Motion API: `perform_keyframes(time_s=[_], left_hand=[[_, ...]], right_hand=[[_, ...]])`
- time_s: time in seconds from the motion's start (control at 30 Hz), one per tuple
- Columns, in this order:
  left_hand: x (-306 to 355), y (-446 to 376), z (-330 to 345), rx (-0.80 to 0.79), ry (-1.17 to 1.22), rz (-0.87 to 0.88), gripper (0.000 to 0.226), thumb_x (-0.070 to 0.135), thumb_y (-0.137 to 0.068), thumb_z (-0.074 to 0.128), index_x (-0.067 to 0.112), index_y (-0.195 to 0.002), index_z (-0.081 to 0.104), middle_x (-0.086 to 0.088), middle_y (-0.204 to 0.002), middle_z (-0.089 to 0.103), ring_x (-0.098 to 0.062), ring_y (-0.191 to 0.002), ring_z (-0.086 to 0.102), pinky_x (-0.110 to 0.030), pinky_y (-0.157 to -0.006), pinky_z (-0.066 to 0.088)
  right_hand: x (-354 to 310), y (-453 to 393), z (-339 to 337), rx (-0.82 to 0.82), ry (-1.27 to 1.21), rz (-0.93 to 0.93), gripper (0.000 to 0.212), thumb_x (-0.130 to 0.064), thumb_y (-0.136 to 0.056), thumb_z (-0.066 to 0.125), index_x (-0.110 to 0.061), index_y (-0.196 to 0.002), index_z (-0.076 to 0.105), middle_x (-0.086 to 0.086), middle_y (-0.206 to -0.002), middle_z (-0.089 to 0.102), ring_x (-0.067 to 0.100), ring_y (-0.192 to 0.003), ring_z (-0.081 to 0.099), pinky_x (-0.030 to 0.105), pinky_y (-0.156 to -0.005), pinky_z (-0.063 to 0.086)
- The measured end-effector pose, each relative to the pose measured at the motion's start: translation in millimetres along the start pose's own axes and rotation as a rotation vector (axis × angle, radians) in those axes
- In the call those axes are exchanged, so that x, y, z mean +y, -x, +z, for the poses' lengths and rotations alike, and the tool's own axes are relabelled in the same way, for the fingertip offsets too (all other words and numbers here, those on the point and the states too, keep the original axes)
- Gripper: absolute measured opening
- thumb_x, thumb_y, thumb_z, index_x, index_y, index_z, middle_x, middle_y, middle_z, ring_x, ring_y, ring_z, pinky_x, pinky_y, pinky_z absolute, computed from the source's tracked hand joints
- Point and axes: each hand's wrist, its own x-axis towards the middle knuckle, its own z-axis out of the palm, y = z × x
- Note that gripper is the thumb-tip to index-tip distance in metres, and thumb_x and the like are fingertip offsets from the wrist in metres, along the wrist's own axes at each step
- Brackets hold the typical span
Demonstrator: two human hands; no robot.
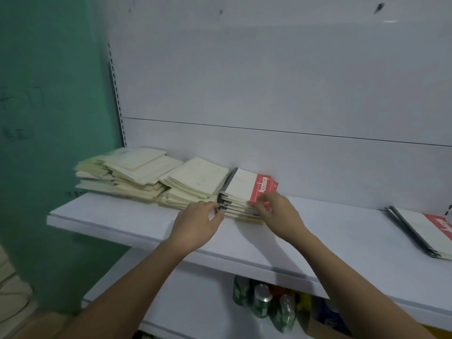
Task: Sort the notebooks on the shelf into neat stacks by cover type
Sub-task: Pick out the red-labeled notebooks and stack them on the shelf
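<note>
The stack of white-and-red paper-covered notebooks with dark spines (247, 192) sits on the white painted shelf (122, 216), pushed close to the back panel, and both hands are at its front edge. The left hand (199, 222) has its fingers curled against the dark spine corner, pinching or pressing the lower books; the right hand (276, 212) curls over the red-banded corner, its fingertips (263, 200) on the top covers. To my eye the step in hand is squaring this pile, and it is best done by pressing both sides inward together while tapping the front edges flush, since the top covers are fanned slightly at the red end. Thin glossy covers like these probably slide easily on each other, so a light, even squeeze would serve better than a hard shove from one side. Just to the left, touching or nearly so, lie two looser heaps of cream, matte, soft-covered notebooks (198, 179), (129, 170), their edges staggered and splayed, still wanting tidying. Well apart at the right end of the shelf is a second small pile of the same white-and-red notebooks (420, 228), lying at an angle. Below, on a lower shelf, stand green metal drink cans (261, 302).
</note>
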Motion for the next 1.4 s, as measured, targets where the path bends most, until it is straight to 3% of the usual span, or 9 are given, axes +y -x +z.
perform_keyframes(time_s=[0.13, 0.33, 0.6, 0.77, 0.93, 1.07, 1.17, 1.23, 1.4], left_hand=[[-12.0, -40.1, -7.3, 0.044, -0.025, 0.052, 0.041, 0.045, -0.098, 0.044, 0.026, -0.132, 0.057, 0.004, -0.134, 0.058, -0.016, -0.125, 0.047, -0.031, -0.101, 0.039], [-33.7, -87.1, -6.1, 0.017, -0.004, 0.094, 0.045, 0.046, -0.097, 0.042, 0.025, -0.135, 0.054, 0.004, -0.14, 0.053, -0.018, -0.132, 0.041, -0.035, -0.109, 0.033], [-57.4, -113.8, -4.1, 0.041, 0.28, 0.151, 0.034, 0.035, -0.099, 0.048, 0.022, -0.127, 0.06, 0.004, -0.13, 0.06, -0.016, -0.123, 0.048, -0.032, -0.103, 0.038], [-46.6, -121.5, -25.8, -0.324, 1.01, -0.157, 0.028, 0.037, -0.099, 0.049, 0.017, -0.113, 0.062, -0.007, -0.119, 0.066, -0.025, -0.102, 0.067, -0.036, -0.089, 0.055], [-45.6, -132.4, -29.3, -0.687, 1.521, -0.351, 0.048, 0.041, -0.095, 0.053, 0.006, -0.128, 0.057, -0.021, -0.122, 0.064, -0.039, -0.106, 0.065, -0.053, -0.089, 0.054], [-62.3, -132.0, -27.1, -0.588, 1.395, -0.325, 0.036, 0.009, -0.1, 0.042, 0.019, -0.134, 0.051, -0.015, -0.121, 0.065, -0.036, -0.107, 0.064, -0.052, -0.085, 0.054], [-81.7, -132.7, -40.2, -0.452, 1.395, -0.267, 0.034, 0.007, -0.101, 0.041, 0.025, -0.13, 0.049, -0.008, -0.112, 0.066, -0.028, -0.1, 0.064, -0.042, -0.074, 0.055], [-92.5, -133.1, -49.8, -0.387, 1.44, -0.26, 0.033, 0.004, -0.1, 0.045, 0.024, -0.125, 0.052, -0.008, -0.113, 0.067, -0.027, -0.099, 0.065, -0.042, -0.074, 0.055], [-109.6, -132.9, -57.8, -0.278, 1.532, -0.286, 0.044, -0.005, -0.099, 0.043, 0.022, -0.134, 0.047, -0.011, -0.124, 0.062, -0.032, -0.104, 0.063, -0.044, -0.075, 0.054]], right_hand=[[-2.7, -45.7, 29.0, 0.067, 0.126, -0.035, 0.043, -0.042, -0.093, 0.052, -0.018, -0.129, 0.056, 0.003, -0.133, 0.054, 0.023, -0.124, 0.046, 0.038, -0.099, 0.041], [0.2, -69.5, 61.6, -0.231, 0.392, 0.061, 0.078, -0.069, -0.092, 0.033, -0.021, -0.152, 0.02, 0.006, -0.161, 0.013, 0.028, -0.148, 0.009, 0.05, -0.118, 0.011], [-10.6, -35.4, 67.3, 0.017, 0.581, -0.023, 0.043, -0.046, -0.098, 0.043, -0.031, -0.139, 0.043, -0.005, -0.133, 0.051, 0.022, -0.119, 0.046, 0.039, -0.091, 0.037], [-36.7, -40.4, 56.1, 0.271, 0.092, 0.149, 0.036, -0.032, -0.102, 0.04, -0.034, -0.136, 0.053, -0.001, -0.125, 0.064, 0.024, -0.108, 0.059, 0.026, -0.075, 0.035], [-74.9, -30.9, 70.3, 0.203, 0.229, -0.163, 0.044, -0.021, -0.099, 0.054, -0.03, -0.141, 0.049, -0.004, -0.145, 0.049, 0.019, -0.131, 0.048, 0.033, -0.102, 0.044], [-84.9, -32.4, 59.3, -0.224, 0.058, -0.088, 0.054, -0.047, -0.096, 0.049, -0.031, -0.147, 0.039, -0.016, -0.154, 0.032, 0.003, -0.137, 0.032, 0.024, -0.109, 0.03], [-68.3, -47.0, 45.2, 0.001, -0.158, 0.048, 0.039, -0.04, -0.099, 0.047, -0.026, -0.134, 0.056, -0.017, -0.136, 0.051, 0.002, -0.124, 0.046, 0.02, -0.099, 0.035], [-51.8, -61.0, 44.6, 0.178, -0.025, 0.152, 0.033, -0.035, -0.1, 0.048, -0.022, -0.128, 0.059, -0.008, -0.13, 0.057, 0.011, -0.12, 0.051, 0.027, -0.098, 0.04], [-30.7, -79.6, 58.5, -0.213, 0.287, 0.258, 0.067, -0.065, -0.092, 0.041, -0.025, -0.145, 0.039, -0.001, -0.154, 0.033, 0.023, -0.143, 0.028, 0.042, -0.114, 0.027]])
